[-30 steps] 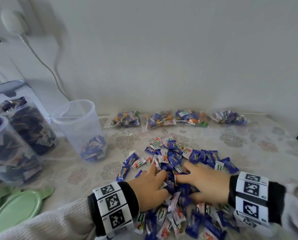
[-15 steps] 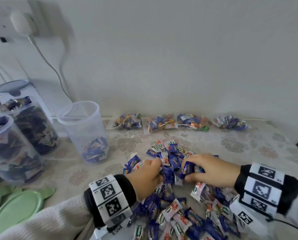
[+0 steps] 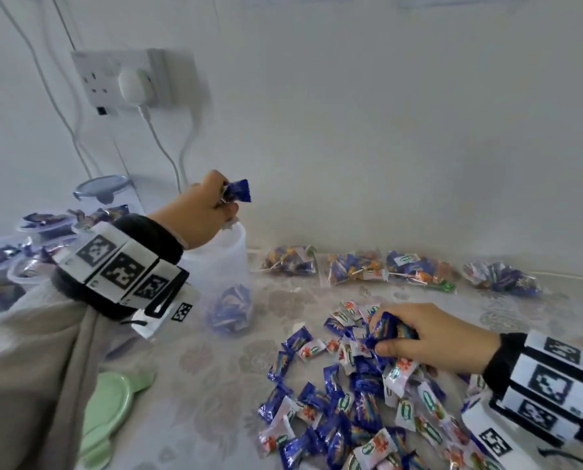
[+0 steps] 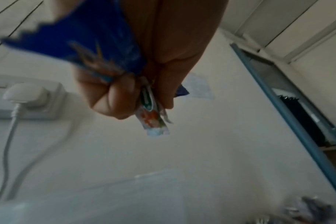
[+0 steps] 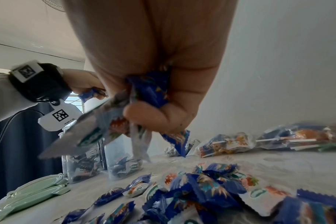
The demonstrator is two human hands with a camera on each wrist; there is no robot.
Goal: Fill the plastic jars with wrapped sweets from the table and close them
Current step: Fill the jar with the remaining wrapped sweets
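The left hand grips a fistful of wrapped sweets above the open plastic jar near the table's back edge, while the right hand clutches sweets over the loose pile toward the front edge.

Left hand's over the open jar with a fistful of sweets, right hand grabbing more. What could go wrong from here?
1. The left hand grips several wrapped sweets above the clear plastic jar; the blue one sticks out sideways past the fingers and may drop outside the rim.
2. The right hand grips a loose bunch; wrappers dangling below the fingers could slip out on the way.
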